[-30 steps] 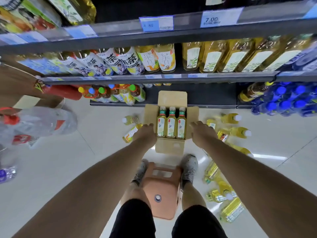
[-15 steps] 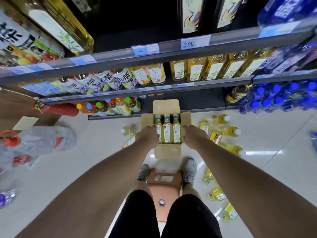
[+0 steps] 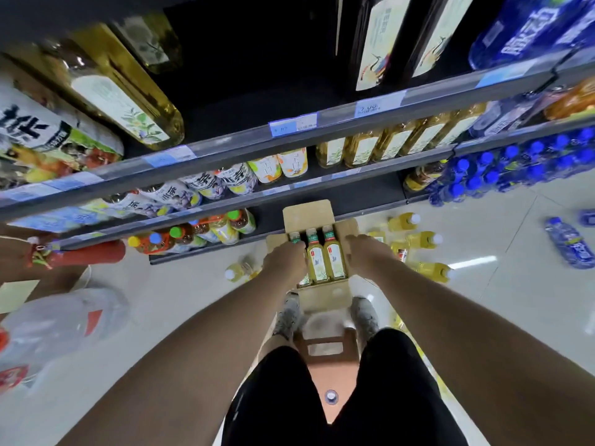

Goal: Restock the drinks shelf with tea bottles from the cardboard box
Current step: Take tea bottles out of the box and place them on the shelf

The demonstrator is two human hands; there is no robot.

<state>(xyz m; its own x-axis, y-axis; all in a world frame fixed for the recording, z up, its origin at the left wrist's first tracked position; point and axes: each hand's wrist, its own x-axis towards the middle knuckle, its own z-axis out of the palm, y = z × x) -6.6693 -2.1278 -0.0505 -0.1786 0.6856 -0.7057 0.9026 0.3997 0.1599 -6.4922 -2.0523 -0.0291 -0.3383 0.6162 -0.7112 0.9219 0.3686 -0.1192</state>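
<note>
While the left hand [image 3: 285, 262] covers the leftmost tea bottle [image 3: 294, 238] in the cardboard box [image 3: 307, 214] and the right hand [image 3: 363, 252] lies apart at the box's right flap, both grips are hidden. Two more tea bottles [image 3: 325, 262] lie beside it in the box. They seem full, so probably heavy, stiff and smooth, and best held around the body.

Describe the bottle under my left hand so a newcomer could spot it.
Find the open cardboard box on the floor below the shelves. Three green-capped tea bottles lie side by side inside. Yours is the leftmost bottle, the only one partly covered by the left hand.
</note>
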